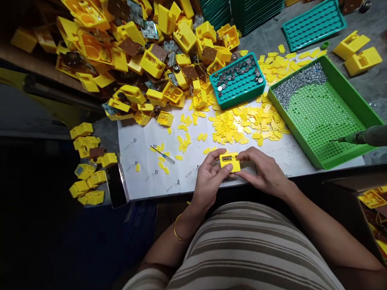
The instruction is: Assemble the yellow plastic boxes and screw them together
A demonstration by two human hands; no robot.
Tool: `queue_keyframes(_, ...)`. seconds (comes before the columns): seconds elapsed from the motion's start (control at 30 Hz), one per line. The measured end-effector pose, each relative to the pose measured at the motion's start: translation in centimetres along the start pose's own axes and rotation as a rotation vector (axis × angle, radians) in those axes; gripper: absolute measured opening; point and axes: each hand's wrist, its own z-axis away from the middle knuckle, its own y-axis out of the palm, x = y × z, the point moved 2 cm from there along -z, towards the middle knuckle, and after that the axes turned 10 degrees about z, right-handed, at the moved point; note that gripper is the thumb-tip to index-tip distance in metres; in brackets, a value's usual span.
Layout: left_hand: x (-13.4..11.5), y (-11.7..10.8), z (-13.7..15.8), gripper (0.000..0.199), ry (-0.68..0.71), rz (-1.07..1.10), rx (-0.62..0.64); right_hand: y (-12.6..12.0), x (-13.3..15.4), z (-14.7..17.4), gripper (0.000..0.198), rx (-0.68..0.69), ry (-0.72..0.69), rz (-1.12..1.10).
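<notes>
A small yellow plastic case [235, 165] is held up just over the table's front edge, with a row of dark and silvery button cells [226, 159] in its open slot. My left hand [211, 175] grips it from the left, thumb across its lower face. At its right side, my right hand [262, 171] pinches the case's edge between thumb and fingertips. Beyond the hands lies a heap of flat yellow battery covers [242, 125]. A teal tray [238, 98] of button cells stands behind that heap.
Piled yellow housings [151, 60] with wires and boards fill the back left. A green basket [332, 163] of small screws stands at right, an electric screwdriver [369, 136] over it. A thin screwdriver [167, 158], a phone [116, 185] and several yellow cases [87, 177] lie leftward.
</notes>
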Motion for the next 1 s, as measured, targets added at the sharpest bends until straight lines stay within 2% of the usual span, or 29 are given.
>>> queue_keyframes(0.1,-0.1,0.1,0.0,0.044,-0.014,-0.004,-0.009,0.3,-0.4,0.1,0.024,0.013,0.045,-0.108)
queue_keyframes(0.17,-0.3,0.2,0.0,0.045,-0.012,-0.009,-0.015,0.6,-0.7,0.2,0.029,-0.005,0.138,-0.253)
queue_keyframes(0.27,-0.5,0.4,0.1,0.047,-0.008,-0.016,-0.011,1.2,-0.9,0.4,0.047,-0.043,0.278,-0.434)
queue_keyframes(0.37,-0.6,0.8,0.2,0.046,-0.020,-0.017,0.010,1.5,-0.7,0.4,0.062,-0.023,0.301,-0.475)
queue_keyframes(0.77,-0.3,0.8,0.3,0.045,-0.078,-0.025,-0.008,2.2,-0.5,0.5,0.053,-0.004,0.258,-0.433)
queue_keyframes(0.87,-0.1,0.9,0.4,0.048,-0.087,-0.015,-0.004,2.4,-0.4,0.6,0.047,-0.050,0.242,-0.364)
queue_keyframes(1.0,0.3,0.9,0.3,0.050,-0.095,-0.023,-0.028,2.7,0.0,0.8,0.036,-0.158,0.188,-0.161)
